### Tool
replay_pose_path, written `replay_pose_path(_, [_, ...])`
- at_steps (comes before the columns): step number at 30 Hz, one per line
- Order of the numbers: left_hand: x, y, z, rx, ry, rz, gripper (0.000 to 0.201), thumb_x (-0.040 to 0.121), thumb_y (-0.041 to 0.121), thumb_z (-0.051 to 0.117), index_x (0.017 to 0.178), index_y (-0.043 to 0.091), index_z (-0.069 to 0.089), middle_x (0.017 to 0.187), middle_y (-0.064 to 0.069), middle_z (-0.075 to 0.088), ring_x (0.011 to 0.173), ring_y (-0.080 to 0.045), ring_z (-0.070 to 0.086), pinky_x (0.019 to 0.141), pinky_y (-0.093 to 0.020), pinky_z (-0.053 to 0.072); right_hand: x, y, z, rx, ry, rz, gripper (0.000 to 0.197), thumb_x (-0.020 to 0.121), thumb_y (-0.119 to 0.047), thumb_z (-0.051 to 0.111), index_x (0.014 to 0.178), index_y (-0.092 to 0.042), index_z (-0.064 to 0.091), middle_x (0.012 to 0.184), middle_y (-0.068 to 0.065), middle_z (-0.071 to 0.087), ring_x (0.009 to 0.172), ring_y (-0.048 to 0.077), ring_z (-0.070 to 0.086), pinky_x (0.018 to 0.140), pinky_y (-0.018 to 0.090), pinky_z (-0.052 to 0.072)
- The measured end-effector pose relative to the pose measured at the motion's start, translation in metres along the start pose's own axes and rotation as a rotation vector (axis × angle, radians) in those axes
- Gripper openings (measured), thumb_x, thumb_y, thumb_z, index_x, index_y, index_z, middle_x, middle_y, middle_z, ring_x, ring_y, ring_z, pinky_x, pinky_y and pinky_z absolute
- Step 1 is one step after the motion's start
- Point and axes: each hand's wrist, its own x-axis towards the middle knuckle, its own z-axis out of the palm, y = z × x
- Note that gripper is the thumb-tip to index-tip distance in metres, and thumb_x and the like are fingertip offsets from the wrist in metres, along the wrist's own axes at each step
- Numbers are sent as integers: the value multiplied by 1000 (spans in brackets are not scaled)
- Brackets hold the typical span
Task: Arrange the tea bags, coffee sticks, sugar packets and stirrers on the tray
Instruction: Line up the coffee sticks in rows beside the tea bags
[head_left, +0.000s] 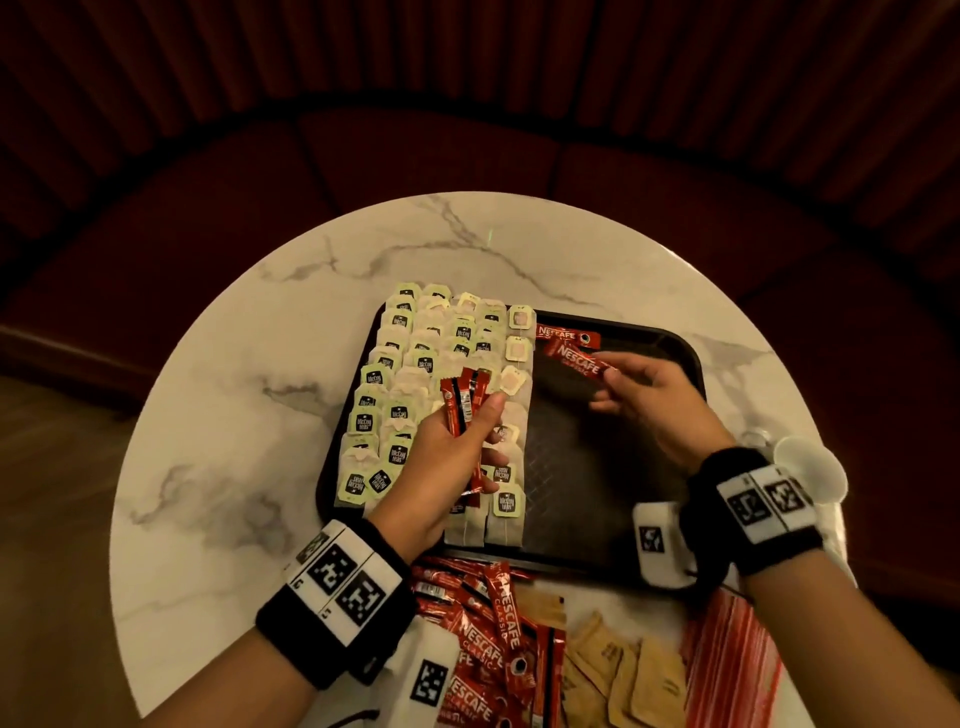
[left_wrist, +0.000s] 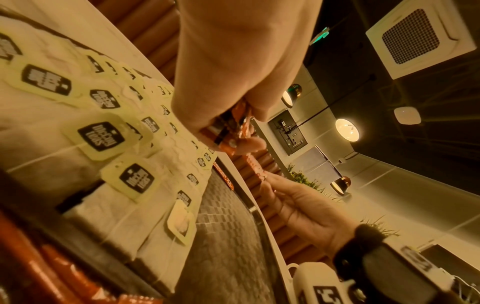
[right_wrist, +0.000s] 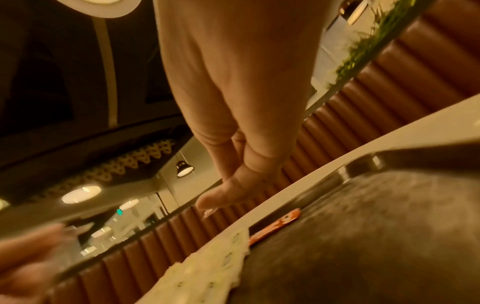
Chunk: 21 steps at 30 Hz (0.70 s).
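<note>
Over tray (head_left: 680, 353), coffee stick (head_left: 579, 360) diagonal.

Café or restaurant lounge: round marble table (head_left: 322, 291), ribbed leather banquette (head_left: 467, 156), pendant lamps (left_wrist: 346, 129).

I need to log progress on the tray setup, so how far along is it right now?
Done: the tea bags fill the left half of the tray, and one coffee stick lies at its far edge. In hand: the right hand pinches another stick above the tray; the left hand grips a bunch of sticks. Left: the loose coffee sticks and brown sugar packets on the table.
</note>
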Motion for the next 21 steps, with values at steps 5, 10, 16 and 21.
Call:
replay_pose_path(5, [2, -1, -3, 46, -27, 7, 31, 93, 40, 59, 103, 11, 62, 78, 1, 60, 63, -10, 64, 50, -24, 49, 46, 13, -18, -355, 60, 24, 16, 91, -14, 67, 99, -29, 69, 118, 3, 64, 110, 22, 60, 91, 39, 53])
replay_pose_path(10, [3, 0, -6, 81, -3, 18, 28, 93, 40, 59, 102, 13, 62, 78, 0, 60, 62, -9, 64, 50, -25, 50, 66, 16, -13, -493, 127, -19, 15, 88, -17, 72, 103, -21, 73, 107, -1, 68, 110, 18, 60, 106, 38, 44])
replay_pose_path(16, [3, 1, -12, 79, 44, 12, 26, 92, 40, 60, 102, 15, 62, 78, 0, 60, 62, -9, 65, 50, -23, 51, 82, 15, -3, -578, 180, -43, 14, 84, -15, 76, 98, -14, 73, 98, 0, 65, 99, 15, 58, 101, 36, 48])
replay_pose_path(21, [3, 4, -16, 70, 78, 27, 20, 93, 37, 59, 96, 18, 61, 77, -1, 60, 60, -7, 63, 51, -23, 51, 92, 10, 1, -599, 185, -50, 18, 84, -13, 76, 102, -11, 74, 104, 5, 69, 97, 13, 58, 96, 28, 44])
